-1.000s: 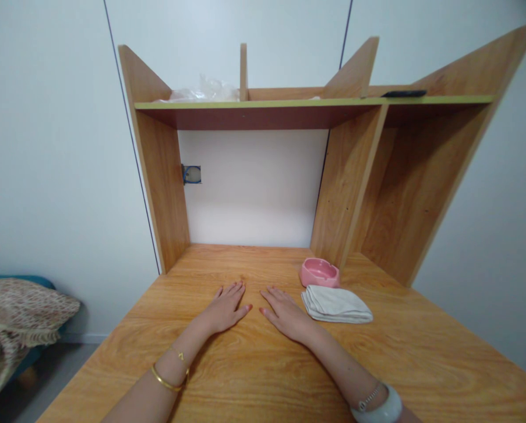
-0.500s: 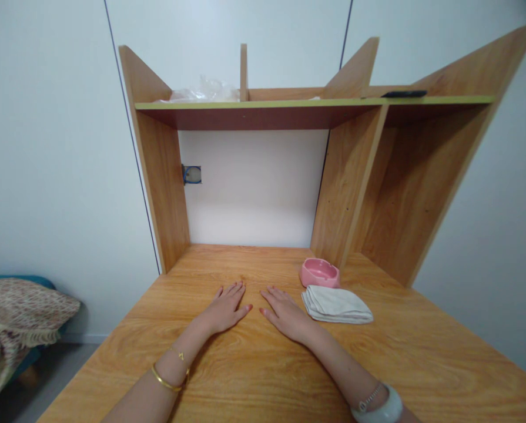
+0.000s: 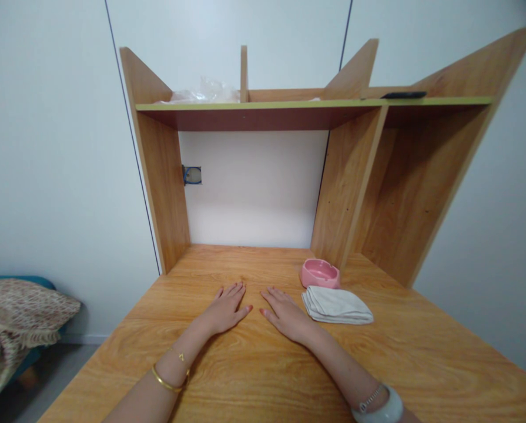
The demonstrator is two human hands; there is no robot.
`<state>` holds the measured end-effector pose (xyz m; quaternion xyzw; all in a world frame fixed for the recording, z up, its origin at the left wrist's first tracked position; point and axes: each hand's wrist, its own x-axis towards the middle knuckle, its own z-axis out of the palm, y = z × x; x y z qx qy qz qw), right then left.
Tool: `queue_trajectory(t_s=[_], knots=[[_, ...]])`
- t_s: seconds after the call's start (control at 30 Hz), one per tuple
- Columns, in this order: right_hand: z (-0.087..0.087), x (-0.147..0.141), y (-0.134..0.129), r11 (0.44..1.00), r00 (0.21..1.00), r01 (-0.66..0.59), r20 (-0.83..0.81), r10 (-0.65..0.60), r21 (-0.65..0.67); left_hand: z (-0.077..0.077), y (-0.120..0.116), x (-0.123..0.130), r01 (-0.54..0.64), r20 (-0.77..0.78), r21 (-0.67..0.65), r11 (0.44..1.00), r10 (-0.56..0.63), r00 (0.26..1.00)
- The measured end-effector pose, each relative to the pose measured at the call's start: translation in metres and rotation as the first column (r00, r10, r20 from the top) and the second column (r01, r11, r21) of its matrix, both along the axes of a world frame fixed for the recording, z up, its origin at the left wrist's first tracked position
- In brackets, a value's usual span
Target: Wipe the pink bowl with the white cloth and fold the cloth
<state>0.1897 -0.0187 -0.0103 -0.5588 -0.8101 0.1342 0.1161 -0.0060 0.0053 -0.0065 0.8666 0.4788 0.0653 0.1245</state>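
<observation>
My left hand (image 3: 225,308) lies flat on the wooden desk (image 3: 254,364), fingers stretched forward and thumb out to the right. A short gap to its right, my right hand (image 3: 284,311) rests palm down too, its thumb pointing left. Both hands are open and hold nothing. Just right of my right hand is a folded whitish cloth (image 3: 338,305), not touched by it. Behind the cloth stands a pink ashtray (image 3: 320,274) with notches in its rim; the cloth hides a little of its lower front.
A wooden shelf unit (image 3: 263,107) rises from the desk's back. On its top board lie a clear plastic bag (image 3: 207,91) and a flat black object (image 3: 404,94). An uncovered wall box (image 3: 193,175) shows wires. A fringed patterned cover (image 3: 24,311) drapes over teal furniture at left.
</observation>
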Motion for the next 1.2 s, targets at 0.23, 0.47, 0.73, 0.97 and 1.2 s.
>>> queue_trajectory(t_s=[0.23,0.47,0.73,0.97,1.2], knots=[[-0.0008,0.0006,0.0007,1.0,1.0,0.001,-0.006,-0.001,-0.002,-0.0003,0.0005,-0.0001,-0.001,0.001,-0.001,1.0,0.001,1.0],[-0.0009,0.0005,0.001,1.0,1.0,-0.002,-0.016,0.002,-0.003,0.0017,-0.0007,0.0002,-0.002,-0.007,-0.005,1.0,0.002,1.0],[-0.0019,0.0005,0.0013,1.0,1.0,0.001,-0.007,-0.001,0.003,0.0009,-0.0003,-0.0001,0.001,-0.003,0.001,1.0,-0.001,1.0],[-0.0026,0.001,0.0017,1.0,1.0,-0.005,-0.007,0.005,0.01,-0.0002,0.0002,-0.0005,0.0,-0.002,0.003,1.0,0.0,1.0],[-0.001,0.0003,0.0007,1.0,1.0,0.004,-0.007,-0.004,-0.002,-0.0016,0.0013,-0.0007,0.0,0.0,0.009,1.0,0.0,1.0]])
